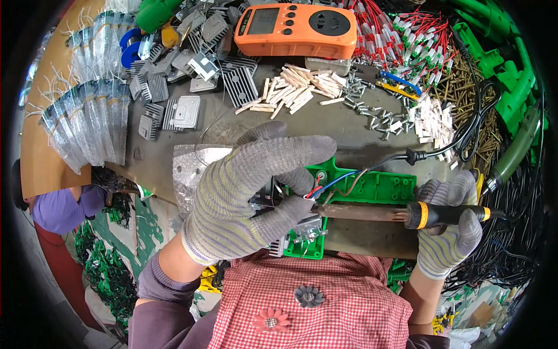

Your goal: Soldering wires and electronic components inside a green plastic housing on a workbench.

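My left hand (232, 200), in a grey striped glove, pinches red and blue wires (332, 184) between thumb and fingers, with the index finger stretched out above. The wires join a black power cord (433, 153) with a strain relief. Wrapped around the black handle of a soldering iron (427, 215), my gloved right hand (443, 251) holds it level. The iron's shaft points left, its tip close to the wires by my left thumb. Beneath both hands lies an open green plastic housing (386, 187); my left hand hides part of it. A bubble-wrap piece (185, 174) lies beside my left hand.
An orange meter (296, 32) with a socket stands at the back. Around it lie metal heat sinks (239, 84), white strips (296, 87), loose screws (381, 119) and red-wired parts (381, 35). Bubble-wrapped packs (87, 125) are at left; green housings (511, 87) and black cords (505, 244) at right.
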### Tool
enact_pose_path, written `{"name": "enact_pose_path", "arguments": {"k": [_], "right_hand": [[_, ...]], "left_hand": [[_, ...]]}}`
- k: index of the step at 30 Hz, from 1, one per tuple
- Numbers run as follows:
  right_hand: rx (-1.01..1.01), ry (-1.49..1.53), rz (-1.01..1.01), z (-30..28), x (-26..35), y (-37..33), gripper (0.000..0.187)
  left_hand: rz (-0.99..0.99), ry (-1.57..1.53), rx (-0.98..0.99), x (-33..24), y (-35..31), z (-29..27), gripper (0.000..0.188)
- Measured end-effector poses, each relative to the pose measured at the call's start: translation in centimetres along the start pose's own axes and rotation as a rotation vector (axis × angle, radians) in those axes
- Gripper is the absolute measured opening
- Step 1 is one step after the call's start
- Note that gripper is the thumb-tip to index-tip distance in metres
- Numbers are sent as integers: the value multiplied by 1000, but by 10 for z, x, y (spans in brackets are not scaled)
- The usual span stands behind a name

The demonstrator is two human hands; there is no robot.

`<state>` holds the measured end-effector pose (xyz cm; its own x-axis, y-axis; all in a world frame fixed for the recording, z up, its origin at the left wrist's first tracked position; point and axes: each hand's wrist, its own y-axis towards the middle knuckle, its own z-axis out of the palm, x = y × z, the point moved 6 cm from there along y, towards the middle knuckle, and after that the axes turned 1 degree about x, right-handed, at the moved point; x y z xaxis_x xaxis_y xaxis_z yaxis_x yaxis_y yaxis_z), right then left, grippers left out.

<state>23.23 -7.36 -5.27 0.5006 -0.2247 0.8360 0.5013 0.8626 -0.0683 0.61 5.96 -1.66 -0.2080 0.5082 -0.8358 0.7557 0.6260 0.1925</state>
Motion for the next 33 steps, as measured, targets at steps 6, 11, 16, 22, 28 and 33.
{"name": "enact_pose_path", "arguments": {"k": [6, 11, 16, 22, 28, 33], "right_hand": [[-202, -14, -79, -8, -2, -6, 38], [-33, -19, -36, -2, -2, -5, 39], [-28, 0, -26, -6, 1, -7, 38], [37, -62, -83, 2, 0, -6, 39], [3, -52, -105, 1, 4, -7, 41], [46, -66, -71, -2, 5, -6, 41]], "left_hand": [[35, 19, 25, 3, -3, 1, 55], [42, 30, 43, 3, -3, 1, 54], [122, -3, 24, 3, -4, 1, 54], [145, 27, -5, 3, -5, 1, 53], [122, 2, 0, 0, -4, 2, 52], [146, 52, 13, 0, -4, 1, 53]]}}
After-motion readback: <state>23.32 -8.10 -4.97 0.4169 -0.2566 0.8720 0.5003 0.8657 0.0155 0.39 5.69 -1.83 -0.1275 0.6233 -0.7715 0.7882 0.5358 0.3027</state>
